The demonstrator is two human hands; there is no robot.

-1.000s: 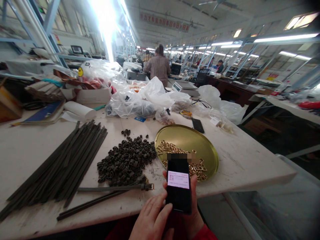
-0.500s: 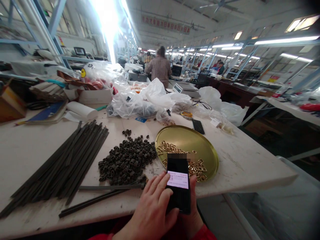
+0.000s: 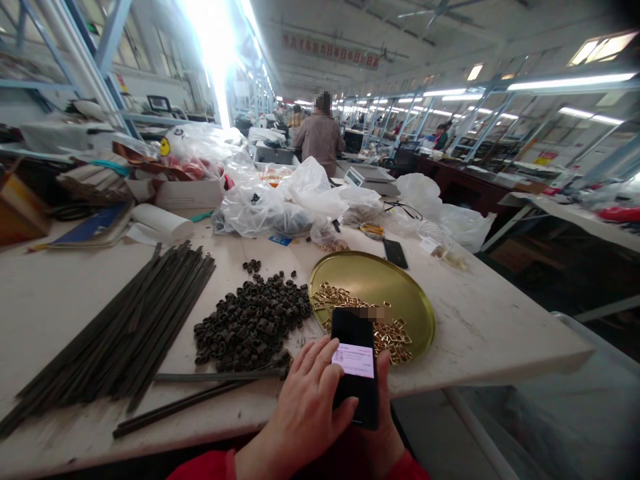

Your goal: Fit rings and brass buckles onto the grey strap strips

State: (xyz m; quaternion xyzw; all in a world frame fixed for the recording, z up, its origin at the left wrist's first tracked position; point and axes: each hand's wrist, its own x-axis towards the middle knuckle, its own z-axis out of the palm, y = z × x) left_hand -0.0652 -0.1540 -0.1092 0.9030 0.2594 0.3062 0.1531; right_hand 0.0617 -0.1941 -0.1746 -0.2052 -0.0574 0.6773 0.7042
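Note:
A black smartphone (image 3: 354, 400) with a lit white panel on its screen lies in my right hand (image 3: 386, 417). That hand is closed around its right side and back, and most of the fingers are hidden behind it. My left hand (image 3: 305, 407) hovers at the phone's left edge with fingers stretched over the screen; whether a fingertip touches the glass I cannot tell. Just beyond the phone is a round gold tray (image 3: 400, 287) with many small gold rectangular buckles (image 3: 395, 340). Left of it lies a heap of small dark loops (image 3: 250, 320).
Long dark strips (image 3: 125, 320) lie bundled on the table's left, with loose strips (image 3: 190, 400) near the front edge. Clear plastic bags (image 3: 280, 203), a second phone (image 3: 395, 253), a scale (image 3: 371, 179) and a paper roll (image 3: 163, 221) sit farther back. A person (image 3: 320, 140) stands beyond.
The view has shifted very slightly, so the table and hands sit a little to the left. My left fingers and the phone keep nearly the same position.

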